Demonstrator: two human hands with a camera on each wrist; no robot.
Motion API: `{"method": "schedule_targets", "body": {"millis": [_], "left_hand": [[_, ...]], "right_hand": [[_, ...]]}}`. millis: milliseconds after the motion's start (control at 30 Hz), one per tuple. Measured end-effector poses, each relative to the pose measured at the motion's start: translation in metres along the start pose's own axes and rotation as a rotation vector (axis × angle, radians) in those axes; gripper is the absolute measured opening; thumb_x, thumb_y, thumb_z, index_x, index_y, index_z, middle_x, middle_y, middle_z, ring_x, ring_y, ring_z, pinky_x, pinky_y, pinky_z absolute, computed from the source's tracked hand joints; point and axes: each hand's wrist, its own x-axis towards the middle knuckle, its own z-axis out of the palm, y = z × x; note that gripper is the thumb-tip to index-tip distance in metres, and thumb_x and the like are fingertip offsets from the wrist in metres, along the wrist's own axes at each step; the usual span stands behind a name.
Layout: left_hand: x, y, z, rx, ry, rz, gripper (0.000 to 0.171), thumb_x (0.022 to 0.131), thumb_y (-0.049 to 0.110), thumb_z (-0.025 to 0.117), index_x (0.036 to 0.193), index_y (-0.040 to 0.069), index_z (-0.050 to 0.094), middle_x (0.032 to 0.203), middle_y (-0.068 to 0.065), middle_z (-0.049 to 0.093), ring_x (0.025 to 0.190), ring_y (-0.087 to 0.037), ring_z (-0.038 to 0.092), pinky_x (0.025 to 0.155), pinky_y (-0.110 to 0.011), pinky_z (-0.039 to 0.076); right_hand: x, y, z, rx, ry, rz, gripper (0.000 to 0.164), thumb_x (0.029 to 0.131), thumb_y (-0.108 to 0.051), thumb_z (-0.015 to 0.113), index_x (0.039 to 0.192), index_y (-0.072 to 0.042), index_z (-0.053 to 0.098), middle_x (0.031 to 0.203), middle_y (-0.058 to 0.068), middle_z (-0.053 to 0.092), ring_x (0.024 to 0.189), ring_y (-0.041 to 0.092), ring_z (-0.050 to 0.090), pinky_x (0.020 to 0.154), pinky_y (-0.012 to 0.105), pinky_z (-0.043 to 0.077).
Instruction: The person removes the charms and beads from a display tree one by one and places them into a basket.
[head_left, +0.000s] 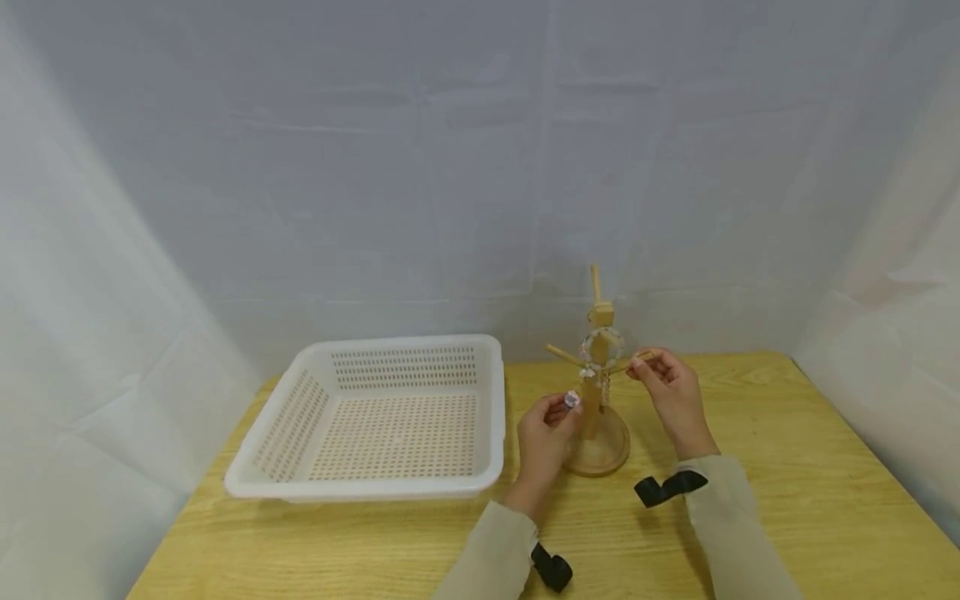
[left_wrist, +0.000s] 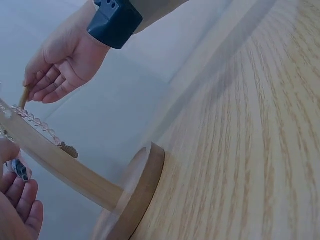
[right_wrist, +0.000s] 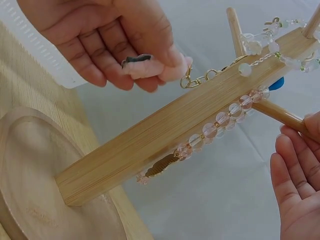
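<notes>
A wooden jewelry stand (head_left: 590, 417) with a round base and several pegs stands right of the middle. My left hand (head_left: 547, 437), left of the post, pinches a small pink charm (right_wrist: 150, 67) with a dark end. A gold chain (right_wrist: 200, 79) runs beside the charm toward the post; whether they are joined I cannot tell. With its fingertips my right hand (head_left: 675, 396) grips the end of a right-hand peg (right_wrist: 287, 117). On that peg hangs a bracelet of clear pink beads (right_wrist: 222, 119) with a gold-brown piece. A pale beaded loop (head_left: 602, 332) hangs higher up.
A white perforated plastic basket (head_left: 491, 417) stands left of the stand on the wooden table (head_left: 360, 550). White sheets (head_left: 480, 167) close off the back and sides. A small blue piece (right_wrist: 276, 83) shows behind the post. Black straps (head_left: 670, 487) sit at both wrists.
</notes>
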Motion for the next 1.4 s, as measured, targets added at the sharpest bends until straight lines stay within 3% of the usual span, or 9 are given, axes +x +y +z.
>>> {"method": "schedule_targets", "body": {"millis": [367,633,900,1133,1400], "left_hand": [[0.000,0.005,-0.001,-0.046,0.029,-0.013,0.025,0.079,0.008,0.074,0.100,-0.004,0.068,0.090,-0.012,0.069,0.078,-0.013,0.063,0.071,-0.020,0.054],[0.002,0.006,-0.002,-0.097,0.049,-0.028,0.025,0.082,0.005,0.071,0.104,-0.006,0.065,0.095,-0.015,0.068,0.084,-0.016,0.063,0.074,-0.019,0.053],[-0.003,0.033,-0.007,-0.136,0.041,-0.032,0.024,0.083,-0.001,0.068,0.104,-0.011,0.063,0.095,-0.020,0.066,0.084,-0.017,0.062,0.073,-0.019,0.053],[0.001,0.021,-0.004,-0.164,0.034,0.001,0.026,0.083,0.005,0.070,0.104,-0.008,0.064,0.095,-0.016,0.067,0.084,-0.015,0.062,0.074,-0.021,0.054],[0.004,0.022,-0.004,-0.192,0.020,0.028,0.027,0.083,0.009,0.070,0.104,-0.007,0.064,0.096,-0.015,0.067,0.083,-0.012,0.061,0.075,-0.021,0.054]], "right_hand": [[0.000,0.000,0.000,0.011,-0.004,0.014,0.022,0.094,-0.012,0.058,0.103,0.008,0.055,0.077,-0.009,0.063,0.075,0.003,0.063,0.077,0.016,0.051],[-0.008,-0.023,0.006,0.000,-0.006,-0.009,0.024,0.094,-0.007,0.055,0.103,0.015,0.052,0.075,-0.009,0.063,0.073,0.000,0.061,0.075,0.014,0.050],[-0.008,-0.025,0.006,0.019,-0.010,-0.017,0.027,0.094,-0.006,0.055,0.105,0.019,0.050,0.075,-0.010,0.062,0.073,-0.001,0.061,0.076,0.014,0.050],[-0.006,-0.017,0.005,0.029,-0.010,-0.005,0.021,0.094,-0.006,0.056,0.102,0.014,0.053,0.076,-0.008,0.063,0.073,0.001,0.062,0.076,0.015,0.051],[-0.007,-0.022,0.006,0.050,-0.012,-0.005,0.014,0.094,-0.006,0.056,0.099,0.007,0.055,0.077,-0.006,0.063,0.074,0.002,0.062,0.077,0.017,0.051]]}}
